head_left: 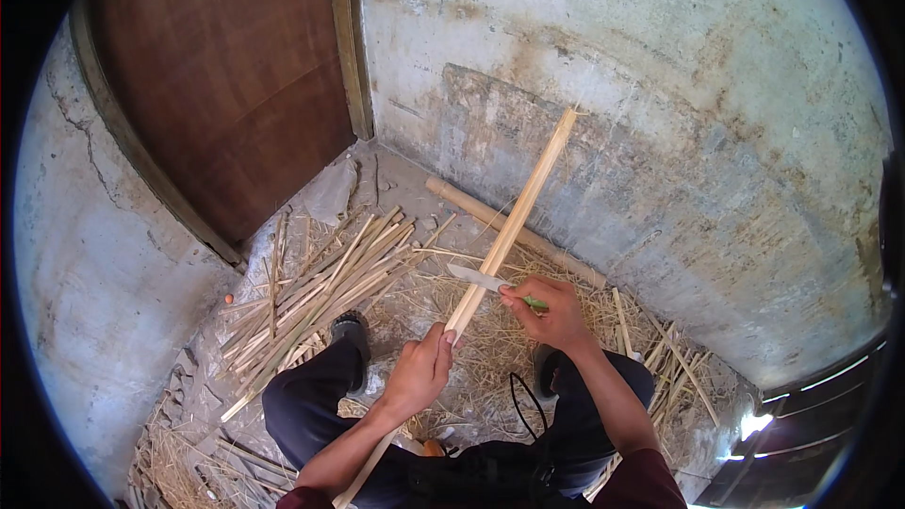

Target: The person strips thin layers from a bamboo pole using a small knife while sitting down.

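My left hand [420, 373] is closed round the lower part of a long pale bamboo strip [520, 212], which slants up and away to the right. A thin length runs on below that hand, past my left forearm, toward the lower edge. In my right hand [550, 312] is a knife [476, 275] with a green handle, mostly covered by my fingers. Its blade points left and lies across the strip a little above my left hand. Whether the edge bites into the bamboo I cannot tell.
A heap of split bamboo strips [325, 287] lies on the floor at left, more strips [679, 368] at right. Shavings [490, 368] cover the ground between my feet. A bamboo pole [518, 231] rests near the stained wall [660, 132]. A brown door [217, 66] stands far left.
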Tool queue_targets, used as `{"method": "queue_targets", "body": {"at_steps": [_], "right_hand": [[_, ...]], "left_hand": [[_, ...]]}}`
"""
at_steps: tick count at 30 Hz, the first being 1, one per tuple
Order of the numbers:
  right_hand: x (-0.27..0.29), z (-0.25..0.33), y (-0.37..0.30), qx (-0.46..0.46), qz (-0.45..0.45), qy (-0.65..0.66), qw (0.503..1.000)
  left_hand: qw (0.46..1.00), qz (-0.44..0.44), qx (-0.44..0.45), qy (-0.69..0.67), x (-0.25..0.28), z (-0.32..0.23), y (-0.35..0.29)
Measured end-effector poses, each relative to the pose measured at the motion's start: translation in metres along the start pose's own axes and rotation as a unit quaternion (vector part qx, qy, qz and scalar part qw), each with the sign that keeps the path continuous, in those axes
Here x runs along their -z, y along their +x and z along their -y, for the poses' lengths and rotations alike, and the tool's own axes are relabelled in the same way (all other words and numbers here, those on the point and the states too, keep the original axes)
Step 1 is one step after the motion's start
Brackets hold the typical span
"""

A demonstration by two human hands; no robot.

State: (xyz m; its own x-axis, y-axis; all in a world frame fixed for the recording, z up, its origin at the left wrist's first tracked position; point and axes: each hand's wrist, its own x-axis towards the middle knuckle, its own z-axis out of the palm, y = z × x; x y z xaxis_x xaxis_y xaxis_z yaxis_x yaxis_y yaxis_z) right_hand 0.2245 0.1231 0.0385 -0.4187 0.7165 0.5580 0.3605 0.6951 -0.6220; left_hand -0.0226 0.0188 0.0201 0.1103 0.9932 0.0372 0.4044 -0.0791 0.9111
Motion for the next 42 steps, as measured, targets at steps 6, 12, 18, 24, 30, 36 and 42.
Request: {"method": "queue_targets", "body": {"at_steps": [6,12,18,24,30,36,42], "right_hand": [[0.005,0.0,0.002,-0.009,0.014,0.004,1.0],[0.009,0.006,0.004,0.004,-0.003,-0.018,1.0],[0.013,0.001,0.003,0.019,-0.003,-0.044,0.999],[0.02,0.001,0.004,0.039,-0.017,-0.058,0.997],[0.095,-0.051,0.017,-0.075,-0.197,-0.087,0.974],[0.047,-0.018,-0.001,-0.064,-0.038,-0.048,0.996],[0.027,0.002,-0.002,-0.035,0.037,-0.002,0.999]], "left_hand": [[1.0,-0.007,-0.012,0.019,0.001,-0.002,-0.002],[0.999,0.017,-0.009,0.031,0.006,-0.009,-0.003],[0.999,0.02,-0.013,0.033,0.006,-0.014,-0.005],[0.999,0.018,-0.013,0.032,0.004,-0.018,-0.005],[0.998,0.042,-0.04,0.037,-0.013,-0.003,-0.02],[0.998,0.048,-0.01,0.025,-0.012,-0.003,-0.01],[0.999,0.028,-0.005,0.028,-0.008,0.001,-0.006]]}}
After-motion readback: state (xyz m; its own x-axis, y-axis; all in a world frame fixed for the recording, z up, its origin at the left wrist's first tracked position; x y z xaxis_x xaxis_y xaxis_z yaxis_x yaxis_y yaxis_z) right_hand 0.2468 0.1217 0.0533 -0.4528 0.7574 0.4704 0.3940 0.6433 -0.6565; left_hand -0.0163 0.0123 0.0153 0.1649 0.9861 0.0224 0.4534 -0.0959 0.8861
